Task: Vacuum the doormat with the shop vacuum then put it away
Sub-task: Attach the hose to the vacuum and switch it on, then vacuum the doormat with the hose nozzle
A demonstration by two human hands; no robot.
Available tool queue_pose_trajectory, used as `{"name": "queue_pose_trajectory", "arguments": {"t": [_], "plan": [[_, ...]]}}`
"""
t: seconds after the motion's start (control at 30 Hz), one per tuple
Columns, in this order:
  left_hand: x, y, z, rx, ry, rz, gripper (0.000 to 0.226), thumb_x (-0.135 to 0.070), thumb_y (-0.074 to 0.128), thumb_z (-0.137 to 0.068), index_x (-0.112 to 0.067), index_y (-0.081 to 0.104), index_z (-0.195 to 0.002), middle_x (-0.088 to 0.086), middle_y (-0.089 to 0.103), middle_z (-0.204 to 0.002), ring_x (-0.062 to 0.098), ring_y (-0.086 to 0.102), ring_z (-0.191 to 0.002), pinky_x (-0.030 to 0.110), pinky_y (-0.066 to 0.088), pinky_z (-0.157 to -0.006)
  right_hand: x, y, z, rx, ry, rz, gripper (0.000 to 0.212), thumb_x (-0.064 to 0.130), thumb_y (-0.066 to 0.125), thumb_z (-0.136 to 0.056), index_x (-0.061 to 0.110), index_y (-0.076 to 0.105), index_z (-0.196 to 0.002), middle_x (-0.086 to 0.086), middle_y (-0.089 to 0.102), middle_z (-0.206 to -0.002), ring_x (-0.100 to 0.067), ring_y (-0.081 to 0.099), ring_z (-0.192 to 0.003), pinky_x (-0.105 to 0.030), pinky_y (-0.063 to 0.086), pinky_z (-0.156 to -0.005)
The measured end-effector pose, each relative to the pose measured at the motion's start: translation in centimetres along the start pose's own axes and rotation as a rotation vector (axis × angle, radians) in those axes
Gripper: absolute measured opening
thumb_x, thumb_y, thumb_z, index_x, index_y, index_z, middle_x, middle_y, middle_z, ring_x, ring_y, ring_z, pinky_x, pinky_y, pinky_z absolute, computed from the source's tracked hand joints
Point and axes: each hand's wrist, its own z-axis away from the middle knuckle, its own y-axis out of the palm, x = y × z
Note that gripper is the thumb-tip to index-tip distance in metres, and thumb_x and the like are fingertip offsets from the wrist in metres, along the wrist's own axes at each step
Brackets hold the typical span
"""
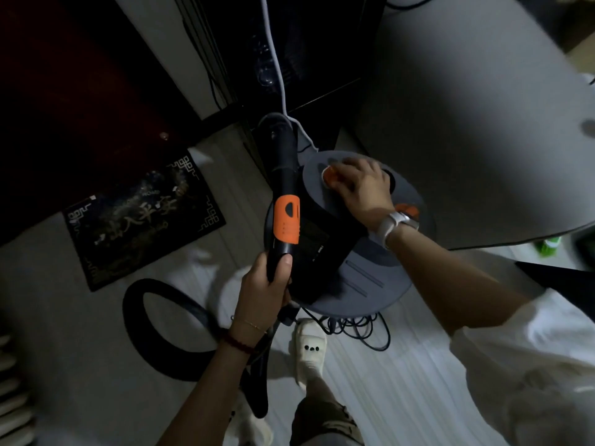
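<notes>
Wand (285,201) gripped at lower end by left hand (264,294), fingers wrapped, thumb on top. Right hand (360,188) laid on vacuum (370,272) lid, fingertips at orange knob (330,178); pinch or mere touch cannot be told.

Vacuum stood on floor beside table (483,107); doormat (141,217) lies left, apart from nozzle.

Risks judged: cord (357,329) bunched by foot (309,346), trip likely; hose (167,329) looped on floor, snag or canister tug possible.

Wand long axis runs near to far, tip pointed away, upward in frame, not at doormat.
</notes>
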Motion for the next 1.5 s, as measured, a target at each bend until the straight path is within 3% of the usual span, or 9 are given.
{"name": "queue_pose_trajectory", "arguments": {"t": [0.13,0.3,0.47,0.67,0.77,0.87,1.17,1.33,1.5], "plan": [[0.1,-2.0,1.3,-0.035,-0.007,0.063,0.024,-0.037,0.049,-0.089,-0.017,0.05,-0.075,0.001,0.054,-0.057,0.018,0.052,-0.051,0.039,0.046,-0.059,4.7,1.6,4.8,-0.11,0.053,-0.399,0.038,0.027,0.05,-0.091,0.007,0.056,-0.122,-0.014,0.057,-0.123,-0.027,0.05,-0.117,-0.041,0.039,-0.101],[1.5,-6.8,4.3,-0.031,-0.059,0.091,0.031,-0.035,0.052,-0.09,-0.007,0.049,-0.076,0.003,0.05,-0.051,0.015,0.049,-0.044,0.031,0.043,-0.054,14.1,3.9,9.0,0.136,0.147,-0.716,0.036,0.035,0.047,-0.094,0.008,0.059,-0.115,-0.006,0.066,-0.108,-0.015,0.06,-0.101,-0.024,0.043,-0.084],[5.2,-14.0,9.3,-0.054,-0.047,0.137,0.03,-0.036,0.05,-0.092,-0.011,0.049,-0.076,0.005,0.051,-0.055,0.018,0.051,-0.049,0.027,0.043,-0.052,24.9,7.6,11.6,0.353,0.209,-0.902,0.028,0.039,0.051,-0.091,0.013,0.05,-0.1,-0.006,0.061,-0.078,-0.025,0.063,-0.075,-0.044,0.053,-0.075],[11.8,-24.5,15.5,-0.137,-0.082,0.201,0.023,-0.038,0.05,-0.091,-0.017,0.052,-0.084,0.001,0.056,-0.066,0.01,0.057,-0.058,0.02,0.047,-0.059,37.2,13.1,17.9,0.449,0.169,-1.082,0.013,0.025,0.046,-0.095,0.015,0.042,-0.101,-0.005,0.05,-0.075,-0.023,0.057,-0.057,-0.039,0.055,-0.06],[16.5,-30.8,18.9,-0.076,-0.121,0.154,0.056,-0.064,0.047,-0.077,-0.013,0.055,-0.098,0.012,0.063,-0.085,0.029,0.061,-0.081,0.04,0.049,-0.077,42.9,16.6,21.2,0.415,0.166,-1.037,0.015,0.025,0.045,-0.096,0.014,0.04,-0.105,-0.005,0.051,-0.074,-0.021,0.057,-0.057,-0.038,0.055,-0.059],[20.9,-36.4,22.4,-0.022,-0.159,0.152,0.024,-0.047,0.045,-0.091,-0.024,0.055,-0.093,0.008,0.063,-0.086,0.032,0.061,-0.087,0.049,0.048,-0.087,49.0,20.1,24.5,0.429,0.115,-0.961,0.021,0.024,0.045,-0.096,0.011,0.039,-0.111,-0.004,0.049,-0.071,-0.02,0.055,-0.057,-0.031,0.055,-0.053],[24.2,-46.2,25.6,-0.159,-0.129,0.417,0.025,-0.029,0.04,-0.097,-0.01,0.055,-0.096,0.009,0.063,-0.087,0.018,0.06,-0.076,0.031,0.049,-0.073,61.5,24.6,28.5,0.617,0.158,-1.002,0.024,0.02,0.057,-0.09,0.009,0.046,-0.109,-0.007,0.052,-0.083,-0.021,0.057,-0.057,-0.032,0.055,-0.056],[20.6,-48.3,20.9,-0.161,-0.052,0.448,0.024,-0.025,0.041,-0.098,-0.007,0.056,-0.102,0.002,0.06,-0.087,0.01,0.057,-0.08,0.016,0.046,-0.07,64.6,23.1,23.5,0.296,-0.14,-0.699,0.017,0.02,0.051,-0.093,0.009,0.045,-0.104,0.003,0.049,-0.068,-0.004,0.05,-0.049,-0.019,0.042,-0.047],[21.4,-53.1,15.6,-0.12,-0.139,0.371,0.018,-0.023,0.048,-0.095,-0.016,0.051,-0.111,-0.004,0.054,-0.095,0.018,0.054,-0.093,0.02,0.044,-0.07,63.5,21.4,16.7,0.214,-0.176,-0.264,0.048,0.03,0.051,-0.092,0.01,0.034,-0.132,-0.006,0.054,-0.092,-0.022,0.054,-0.073,-0.031,0.042,-0.063]]}}
